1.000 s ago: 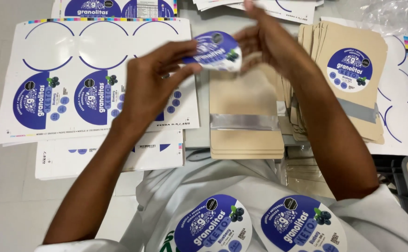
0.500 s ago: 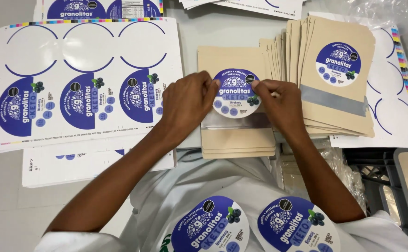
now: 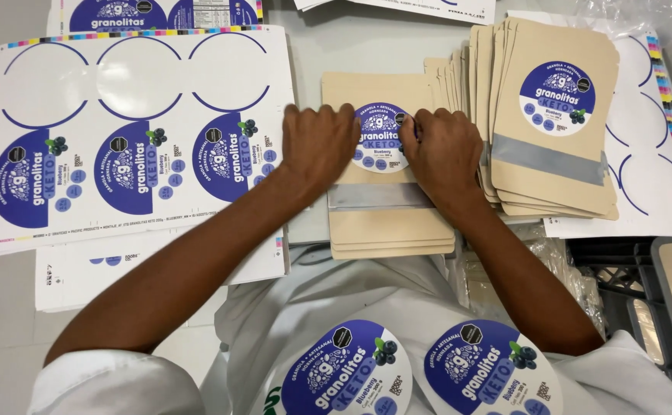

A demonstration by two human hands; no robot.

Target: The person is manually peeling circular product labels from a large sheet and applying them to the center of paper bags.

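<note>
A round blue and white sticker (image 3: 380, 138) lies on the top pouch of a small stack of tan paper pouches (image 3: 386, 223) in front of me. My left hand (image 3: 318, 146) presses on the sticker's left edge, fingers curled. My right hand (image 3: 443, 150) presses its right edge the same way. Neither hand holds anything. A white sticker sheet (image 3: 132, 138) with three blue stickers left on it and three empty rings lies to the left.
A fanned pile of labelled tan pouches (image 3: 551, 115) sits at the right, on an emptied sticker sheet (image 3: 658, 131). Two loose round stickers (image 3: 420, 373) rest on my white apron. More sheets lie at the top; a dark crate (image 3: 620, 269) stands at lower right.
One second ago both hands held the sticker in the air above the pouch. They lowered it onto the top pouch and now press it flat from both sides.
</note>
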